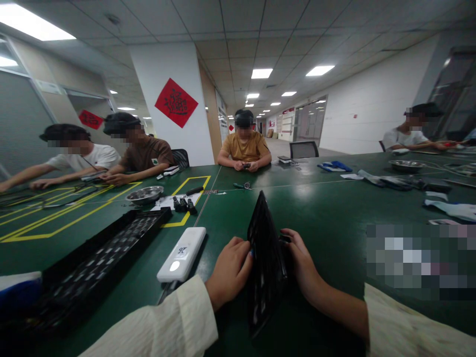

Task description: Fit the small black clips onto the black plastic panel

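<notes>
I hold a long black plastic tray [265, 258] up on its edge on the green table [327, 208], its far end pointing away from me. My left hand [229, 270] is curled against the tray's left face, thumb on the rim. My right hand [302, 265] grips its right side, fingers wrapped on the edge. A white power bank [182, 254] showing "26" lies just left of my left hand, a cable running from its near end.
A second black slotted tray [111, 253] lies flat at left, inside yellow floor-tape lines. Beyond it are a metal bowl [145, 195], small black parts [184, 203] and a screwdriver. Other people sit round the table, left, opposite and far right. Cloths and another bowl [405, 164] lie at right.
</notes>
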{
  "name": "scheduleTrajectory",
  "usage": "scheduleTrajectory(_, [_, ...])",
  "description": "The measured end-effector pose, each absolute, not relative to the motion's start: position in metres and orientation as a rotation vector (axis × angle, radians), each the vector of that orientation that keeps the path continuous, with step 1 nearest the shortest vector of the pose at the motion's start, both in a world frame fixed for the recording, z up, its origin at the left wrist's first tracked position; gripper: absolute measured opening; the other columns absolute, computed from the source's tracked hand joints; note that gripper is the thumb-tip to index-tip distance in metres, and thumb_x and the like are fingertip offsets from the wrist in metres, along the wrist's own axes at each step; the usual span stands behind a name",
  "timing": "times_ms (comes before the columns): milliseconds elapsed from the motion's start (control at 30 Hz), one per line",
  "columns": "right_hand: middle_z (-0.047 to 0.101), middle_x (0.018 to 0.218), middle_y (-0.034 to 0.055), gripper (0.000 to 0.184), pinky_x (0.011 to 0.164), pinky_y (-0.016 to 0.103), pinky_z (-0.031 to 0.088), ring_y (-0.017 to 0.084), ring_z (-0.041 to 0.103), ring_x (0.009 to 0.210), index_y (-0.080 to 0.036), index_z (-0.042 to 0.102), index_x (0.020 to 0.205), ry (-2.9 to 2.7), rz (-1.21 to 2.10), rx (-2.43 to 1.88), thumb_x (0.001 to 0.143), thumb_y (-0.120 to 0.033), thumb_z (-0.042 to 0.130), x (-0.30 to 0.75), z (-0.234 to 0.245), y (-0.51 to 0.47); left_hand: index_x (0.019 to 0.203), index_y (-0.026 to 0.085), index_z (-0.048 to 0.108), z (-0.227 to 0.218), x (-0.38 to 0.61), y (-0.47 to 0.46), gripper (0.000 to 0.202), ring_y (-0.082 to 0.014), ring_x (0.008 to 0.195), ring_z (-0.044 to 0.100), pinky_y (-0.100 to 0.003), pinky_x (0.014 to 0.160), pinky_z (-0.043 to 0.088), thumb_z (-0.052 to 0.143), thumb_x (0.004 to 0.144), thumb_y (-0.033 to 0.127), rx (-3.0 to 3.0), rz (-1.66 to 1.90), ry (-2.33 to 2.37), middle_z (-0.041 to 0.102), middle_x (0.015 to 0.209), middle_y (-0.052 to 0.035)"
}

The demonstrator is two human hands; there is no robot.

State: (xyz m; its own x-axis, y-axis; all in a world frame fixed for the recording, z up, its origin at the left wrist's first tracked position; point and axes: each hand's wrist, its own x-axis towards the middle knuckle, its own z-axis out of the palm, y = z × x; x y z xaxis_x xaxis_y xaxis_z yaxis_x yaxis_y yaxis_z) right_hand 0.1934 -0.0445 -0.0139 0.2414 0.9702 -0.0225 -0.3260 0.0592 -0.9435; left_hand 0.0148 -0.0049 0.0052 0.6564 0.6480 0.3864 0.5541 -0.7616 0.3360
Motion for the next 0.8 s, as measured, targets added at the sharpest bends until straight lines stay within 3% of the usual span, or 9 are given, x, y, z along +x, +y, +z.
scheduleTrajectory(100, [0.058,0.091,0.002,0.041,0.059,0.028,0.041,0.019,0.056,0.076,-0.024,0.044,0.107,-0.796,1.17,-1.048,0.07,-0.038,0.053,0.1928,-0.0127,-0.0448,0.072,0.019,0.051,0.0062,0.0161,-0.0056,0.038,-0.0202,0.079,0.049,-0.035,0.074,0.041,0.022,0.094,0.03,2.652,0.685,1.039,0.057,0.074,-0.0055])
scheduleTrajectory(300, [0.058,0.086,0.0014,0.038,0.06,0.028,0.041,0.019,0.056,0.075,-0.023,0.045,0.106,-0.817,1.168,-1.057,0.071,-0.037,0.052,0.1937,-0.0122,-0.0444,0.087,0.019,0.048,0.0037,0.0157,-0.0057,0.027,-0.0191,0.075,0.052,-0.032,0.068,0.042,0.026,0.093,0.033,2.639,0.786,1.152,0.055,0.079,-0.0051])
scheduleTrajectory(633, [0.057,0.082,0.0003,0.035,0.06,0.029,0.041,0.017,0.054,0.07,-0.023,0.046,0.104,-0.828,1.162,-1.025,0.071,-0.034,0.051,0.1943,-0.0162,-0.0424,0.084,0.018,0.051,0.0068,0.0143,-0.0075,0.02,-0.0199,0.077,0.053,-0.032,0.069,0.043,0.033,0.087,0.026,2.711,0.738,1.105,0.054,0.082,-0.0065])
scheduleTrajectory(800, [0.056,0.077,-0.0007,0.034,0.057,0.027,0.039,0.016,0.053,0.066,-0.023,0.046,0.103,-0.832,1.175,-1.035,0.071,-0.035,0.051,0.1941,-0.0153,-0.0432,0.082,0.019,0.055,0.0062,0.0151,-0.0062,0.034,-0.0189,0.081,0.055,-0.03,0.072,0.043,0.025,0.093,0.032,2.666,0.672,1.134,0.056,0.082,-0.0061])
